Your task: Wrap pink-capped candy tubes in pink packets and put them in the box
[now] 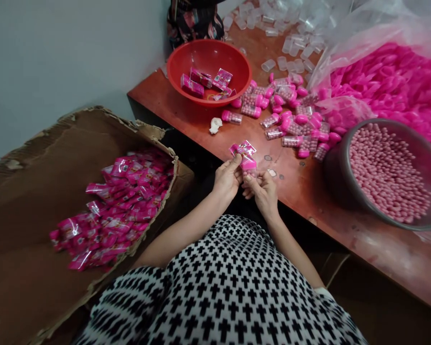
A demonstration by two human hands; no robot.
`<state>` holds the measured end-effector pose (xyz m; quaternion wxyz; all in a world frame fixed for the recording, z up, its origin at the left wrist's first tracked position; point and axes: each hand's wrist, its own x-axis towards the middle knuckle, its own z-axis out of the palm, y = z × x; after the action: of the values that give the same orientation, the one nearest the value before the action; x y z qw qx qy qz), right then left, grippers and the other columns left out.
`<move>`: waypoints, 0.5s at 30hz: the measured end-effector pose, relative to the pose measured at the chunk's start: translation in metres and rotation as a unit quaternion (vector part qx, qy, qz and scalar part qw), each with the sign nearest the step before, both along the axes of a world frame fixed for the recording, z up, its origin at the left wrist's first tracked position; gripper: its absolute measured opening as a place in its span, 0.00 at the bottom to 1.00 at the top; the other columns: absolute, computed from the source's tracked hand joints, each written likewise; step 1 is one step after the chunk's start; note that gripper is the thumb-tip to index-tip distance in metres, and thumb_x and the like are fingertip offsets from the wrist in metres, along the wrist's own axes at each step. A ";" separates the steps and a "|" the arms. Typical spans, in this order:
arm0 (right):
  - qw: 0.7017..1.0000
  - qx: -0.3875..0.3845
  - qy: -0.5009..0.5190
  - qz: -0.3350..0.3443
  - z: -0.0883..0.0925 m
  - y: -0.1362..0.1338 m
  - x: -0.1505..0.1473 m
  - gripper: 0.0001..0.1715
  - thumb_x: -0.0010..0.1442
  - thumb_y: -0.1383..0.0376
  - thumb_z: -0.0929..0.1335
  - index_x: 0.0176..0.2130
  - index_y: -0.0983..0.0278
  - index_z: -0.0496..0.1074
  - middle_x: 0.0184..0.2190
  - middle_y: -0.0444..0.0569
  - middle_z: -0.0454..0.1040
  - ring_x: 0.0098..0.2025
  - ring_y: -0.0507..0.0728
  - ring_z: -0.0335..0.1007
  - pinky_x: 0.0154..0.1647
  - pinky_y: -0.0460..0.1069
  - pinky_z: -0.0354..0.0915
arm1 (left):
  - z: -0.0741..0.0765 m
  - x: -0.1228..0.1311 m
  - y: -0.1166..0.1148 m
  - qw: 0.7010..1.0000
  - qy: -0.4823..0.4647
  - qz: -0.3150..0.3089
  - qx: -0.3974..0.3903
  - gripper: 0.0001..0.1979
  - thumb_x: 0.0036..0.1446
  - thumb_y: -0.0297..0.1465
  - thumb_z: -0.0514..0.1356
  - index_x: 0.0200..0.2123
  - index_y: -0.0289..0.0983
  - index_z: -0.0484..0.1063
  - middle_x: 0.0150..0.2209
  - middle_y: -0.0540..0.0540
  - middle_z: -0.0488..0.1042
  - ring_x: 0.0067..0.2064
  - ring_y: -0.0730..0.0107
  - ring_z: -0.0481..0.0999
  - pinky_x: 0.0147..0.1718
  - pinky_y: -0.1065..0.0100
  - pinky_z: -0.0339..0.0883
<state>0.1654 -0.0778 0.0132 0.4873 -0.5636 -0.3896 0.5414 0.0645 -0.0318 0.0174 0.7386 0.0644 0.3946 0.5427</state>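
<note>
Both hands work together at frame centre, just over the near edge of the tabletop (197, 136). My left hand (228, 178) pinches a printed wrapper (244, 147) at its lower left, thumb on top. My right hand (262, 191) grips the lower end of a bead-filled bottle (249, 170), thumb across it. Key relation: the bottle lies between my hands, long axis running roughly up-down in the frame, pink cap uppermost, the wrapper directly above. Right hand is nearer the base, left nearer the cap. Cannot tell whether the bottle sits partly inside the wrapper.

Beyond: a white scrap (215, 125) above the left hand; red bowl (208, 51) at upper centre, flat packets (192, 87) inside; loose capped bottles (251, 111) right of it. Grey bucket (335, 172) of pink beads (388, 172) at right; pink caps (391, 81) bagged at upper right. Cardboard box (25, 230) at left holds finished-looking pink packs (122, 211).
</note>
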 end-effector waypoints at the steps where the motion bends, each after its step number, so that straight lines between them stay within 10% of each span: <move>1: 1.000 0.002 0.004 0.001 -0.001 0.000 0.000 0.19 0.53 0.53 0.71 0.36 0.62 0.63 0.20 0.37 0.73 0.16 0.48 0.67 0.14 0.41 0.64 | 0.001 -0.001 0.000 1.000 0.011 -0.010 0.013 0.15 0.46 0.35 0.69 0.26 0.34 0.67 0.21 0.51 0.72 0.22 0.77 0.71 0.24 0.74 0.65; 15: 0.999 0.039 0.022 0.004 -0.010 0.003 0.007 0.19 0.53 0.54 0.71 0.35 0.62 0.62 0.21 0.38 0.74 0.16 0.47 0.67 0.14 0.41 0.62 | -0.001 -0.007 0.006 0.980 0.093 -0.134 0.114 0.17 0.38 0.38 0.72 0.20 0.30 0.73 0.20 0.47 0.73 0.22 0.76 0.71 0.25 0.72 0.65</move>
<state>0.1723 -0.0751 0.0035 0.5153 -0.5306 -0.4022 0.5396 0.0575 -0.0257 0.0166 0.7526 0.2507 0.3844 0.4723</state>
